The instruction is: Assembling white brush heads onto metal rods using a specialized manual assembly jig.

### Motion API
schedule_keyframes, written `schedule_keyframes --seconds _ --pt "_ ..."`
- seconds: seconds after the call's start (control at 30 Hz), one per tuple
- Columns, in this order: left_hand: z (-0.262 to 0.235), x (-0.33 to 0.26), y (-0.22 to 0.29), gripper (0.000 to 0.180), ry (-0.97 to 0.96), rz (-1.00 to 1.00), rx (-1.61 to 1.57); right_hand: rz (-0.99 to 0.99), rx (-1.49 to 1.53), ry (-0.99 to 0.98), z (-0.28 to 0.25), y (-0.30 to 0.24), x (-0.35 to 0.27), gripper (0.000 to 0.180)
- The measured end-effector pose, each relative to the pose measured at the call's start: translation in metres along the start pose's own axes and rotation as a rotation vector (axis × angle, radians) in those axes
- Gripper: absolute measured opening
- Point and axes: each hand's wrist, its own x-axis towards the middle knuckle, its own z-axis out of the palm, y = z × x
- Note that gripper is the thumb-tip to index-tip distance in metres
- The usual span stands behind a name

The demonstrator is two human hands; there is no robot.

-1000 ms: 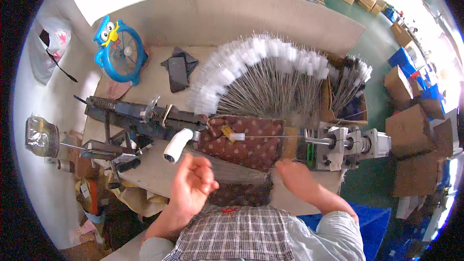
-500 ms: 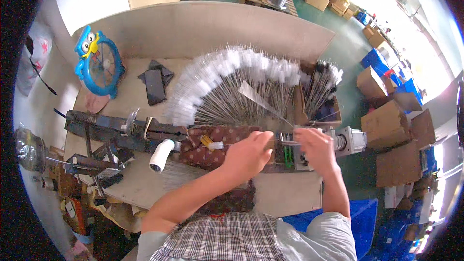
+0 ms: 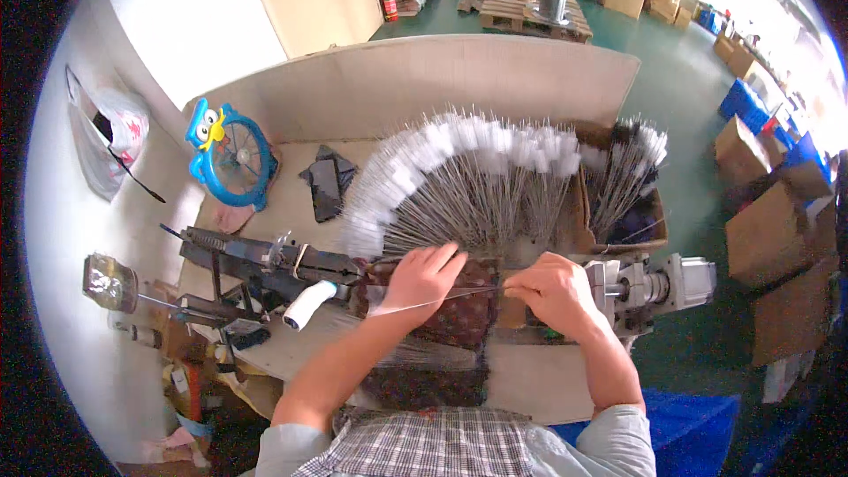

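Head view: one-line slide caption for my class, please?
Right hand pinches a thin wire, left hand above brown cloth, with white-tipped wires fanned out beyond.

Pale grey-blue elbow-length sleeves, bare forearms and hands, a black-and-white checked apron across the front.

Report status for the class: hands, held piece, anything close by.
Right hand pinching thin rod; left hand above dotted cloth, grip unclear; fanned brushes just beyond.
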Motion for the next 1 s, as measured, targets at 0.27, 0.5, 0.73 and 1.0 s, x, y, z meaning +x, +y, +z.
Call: schedule_keyframes --seconds 0.27,0.5,0.73,1.0 --pt "-0.076 -0.09 0.027 0.018 0.009 -0.475 -0.338 -0.414 0.176 0.019 0.075 -0.052 0.068 0.009" --pt "-0.087 -0.128 0.007 0.025 0.349 -1.406 -1.292 -0.347 0.02 0.014 0.141 -0.076 0.091 0.009" --pt "-0.091 -0.081 0.004 0.048 0.553 -1.477 -1.595 -0.321 -0.015 0.01 0.14 -0.083 0.094 0.008" --pt "-0.059 -0.111 -0.014 0.036 0.011 -1.16 -0.883 -0.349 0.001 -0.006 0.12 -0.087 0.091 0.008"
